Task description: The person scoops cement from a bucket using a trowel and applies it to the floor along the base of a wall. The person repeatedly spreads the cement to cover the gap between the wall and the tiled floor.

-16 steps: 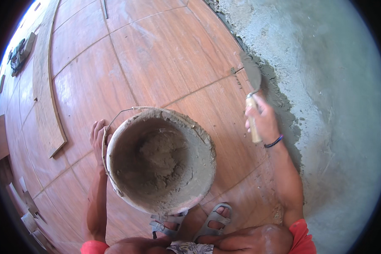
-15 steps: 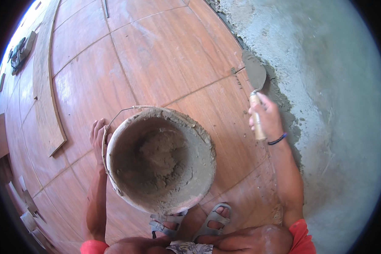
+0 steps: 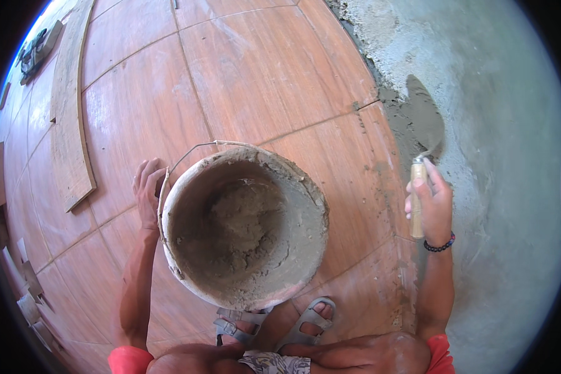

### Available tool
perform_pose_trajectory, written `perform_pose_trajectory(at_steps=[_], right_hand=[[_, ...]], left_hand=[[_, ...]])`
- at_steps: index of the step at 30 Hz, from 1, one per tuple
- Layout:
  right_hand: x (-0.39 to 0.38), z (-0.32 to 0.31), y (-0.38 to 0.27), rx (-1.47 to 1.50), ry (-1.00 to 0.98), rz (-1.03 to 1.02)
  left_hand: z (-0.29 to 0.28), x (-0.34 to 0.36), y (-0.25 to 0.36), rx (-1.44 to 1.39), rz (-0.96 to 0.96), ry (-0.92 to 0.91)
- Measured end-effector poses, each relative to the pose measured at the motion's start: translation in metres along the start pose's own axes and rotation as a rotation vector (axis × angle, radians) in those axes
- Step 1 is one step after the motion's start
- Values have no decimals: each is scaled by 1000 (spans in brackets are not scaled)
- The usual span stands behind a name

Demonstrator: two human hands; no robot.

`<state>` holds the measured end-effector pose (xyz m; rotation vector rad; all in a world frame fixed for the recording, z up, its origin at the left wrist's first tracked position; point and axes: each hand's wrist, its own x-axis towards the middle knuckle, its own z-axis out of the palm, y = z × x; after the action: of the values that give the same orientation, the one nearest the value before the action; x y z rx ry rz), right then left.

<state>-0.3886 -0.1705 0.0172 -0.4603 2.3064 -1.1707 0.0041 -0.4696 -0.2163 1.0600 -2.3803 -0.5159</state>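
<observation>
One trowel (image 3: 419,169), held in the right hand (image 3: 437,202), is now farther right of the bucket (image 3: 302,215), so the mortar (image 3: 396,118) work seems to reach outward, while at the bucket's left the left hand (image 3: 146,194) has a grip I cannot tell.

Likely a building site: mortar bucket (image 3: 305,227), tiled floor (image 3: 143,100), bare concrete (image 3: 508,187).

Bright glare whitens the upper left, and floor tiles (image 3: 274,68) curve toward the dark rim.

mortar (image 3: 240,215) in bucket (image 3: 306,227) | bucket on tiles (image 3: 268,81) | plank (image 3: 70,137) left of bucket | trowel (image 3: 417,170) right of bucket
</observation>
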Motion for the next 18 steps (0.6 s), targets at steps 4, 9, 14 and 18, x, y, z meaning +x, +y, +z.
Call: perform_pose_trajectory(at_steps=[4,9,14,18], right_hand=[[14,31,21,-220,-134,-84],[59,33,35,-343,-71,55],[47,2,3,-29,-142,108],[30,-11,-6,-73,-118,109]], left_hand=[[-2,-1,-4,27,1,-7],[3,2,2,-1,-4,0],[-2,0,1,18,-30,-4],[1,-2,-2,20,-40,-16]])
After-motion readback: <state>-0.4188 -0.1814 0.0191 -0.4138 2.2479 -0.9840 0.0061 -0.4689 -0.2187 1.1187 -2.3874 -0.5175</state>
